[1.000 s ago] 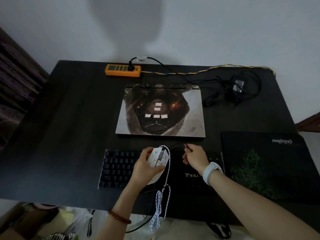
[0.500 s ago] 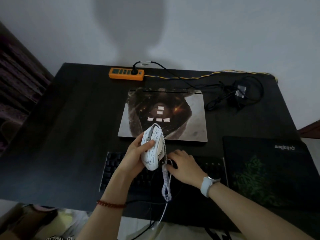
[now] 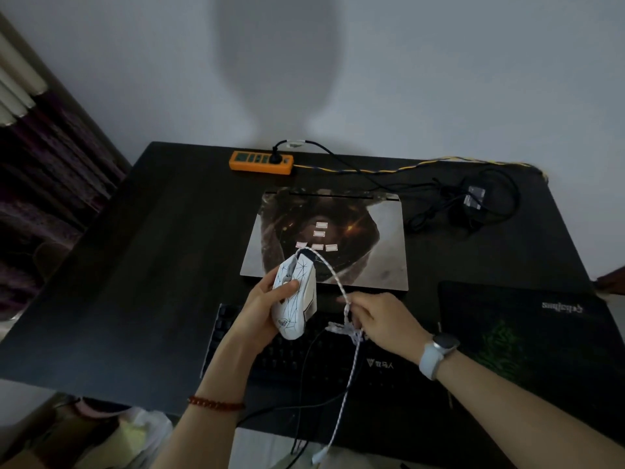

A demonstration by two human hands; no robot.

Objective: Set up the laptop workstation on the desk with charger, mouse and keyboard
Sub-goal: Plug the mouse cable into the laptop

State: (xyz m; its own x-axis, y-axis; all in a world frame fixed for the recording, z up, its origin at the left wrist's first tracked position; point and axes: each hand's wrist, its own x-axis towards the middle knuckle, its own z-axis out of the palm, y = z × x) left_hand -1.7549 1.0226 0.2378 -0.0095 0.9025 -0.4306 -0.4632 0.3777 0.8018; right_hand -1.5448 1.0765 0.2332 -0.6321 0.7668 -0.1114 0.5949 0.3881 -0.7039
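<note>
Right now the left hand (image 3: pixel 267 304) is gripping a white mouse (image 3: pixel 296 299), with the thumb lying across its top, and is holding it up in the air above the black keyboard (image 3: pixel 287 357). A white braided mouse cable (image 3: pixel 333 275) is looping up from the front of the mouse and bending over to the right hand (image 3: pixel 382 321). That hand is pinching the cable, and a little bunch of it is hanging under the fingers. From there the cable is dropping past the near edge of the desk (image 3: pixel 135 265), and its plug end (image 3: pixel 319 456) is dangling below. A red bead bracelet (image 3: pixel 216 404) is sitting on the left wrist and a pale watch (image 3: pixel 436 353) is sitting on the right wrist.

Just behind the hands a closed laptop (image 3: pixel 372 258) is lying flat on the desk, with a dark picture and small white stickers on its lid. Farther back an orange power strip (image 3: pixel 260 162) is lying near the wall with a black plug in it. A black charger (image 3: pixel 471 204) with tangled wires is lying to the right of the laptop. A black mouse pad (image 3: pixel 527 333) with a green pattern is lying to the right of the keyboard
</note>
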